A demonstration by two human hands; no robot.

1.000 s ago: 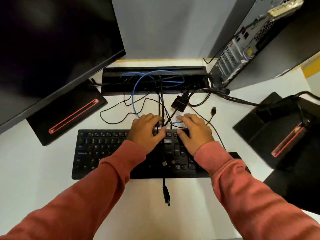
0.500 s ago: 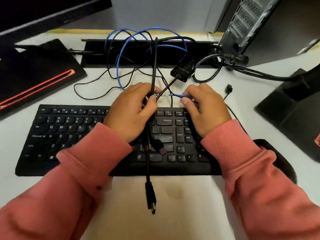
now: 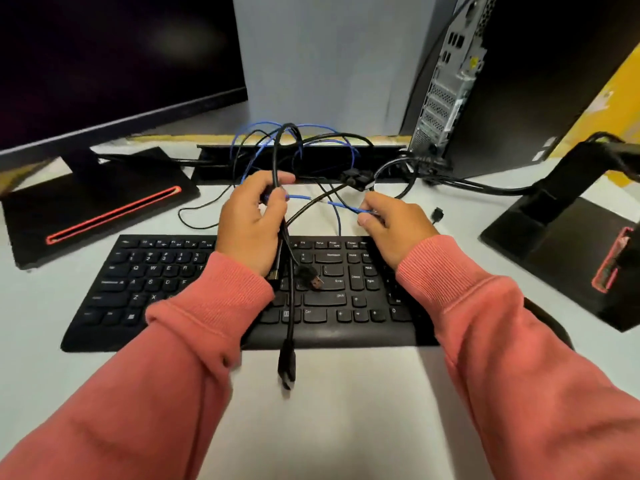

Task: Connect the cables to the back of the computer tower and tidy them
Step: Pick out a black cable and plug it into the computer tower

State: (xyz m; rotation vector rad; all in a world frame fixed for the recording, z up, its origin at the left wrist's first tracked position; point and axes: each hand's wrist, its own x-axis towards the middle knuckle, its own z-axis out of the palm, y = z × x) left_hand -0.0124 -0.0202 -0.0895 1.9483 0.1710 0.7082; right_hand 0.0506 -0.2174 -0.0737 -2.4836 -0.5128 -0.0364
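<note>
My left hand (image 3: 254,216) is closed around a bundle of black cables (image 3: 277,157) above the keyboard. Their plugs hang below my palm: a USB plug (image 3: 313,280) over the keys and a larger black plug (image 3: 286,367) past the keyboard's front edge. A thin blue cable (image 3: 341,206) runs from my left fingers to my right hand (image 3: 393,225), which pinches it. More blue loops rise behind from the cable slot (image 3: 214,168). The computer tower (image 3: 450,81) stands at the back right, its rear panel facing me, with thick black cables plugged in low.
A black keyboard (image 3: 166,282) lies under my hands. A monitor (image 3: 104,64) on a black base with a red stripe (image 3: 104,216) stands at the left. Another monitor base (image 3: 568,247) sits at the right. A loose small plug (image 3: 438,213) lies on the white desk.
Both hands have risen off the keyboard and moved apart, pulling the blue cable taut between them. The left hand has lifted the black cables. The view has tilted upward.
</note>
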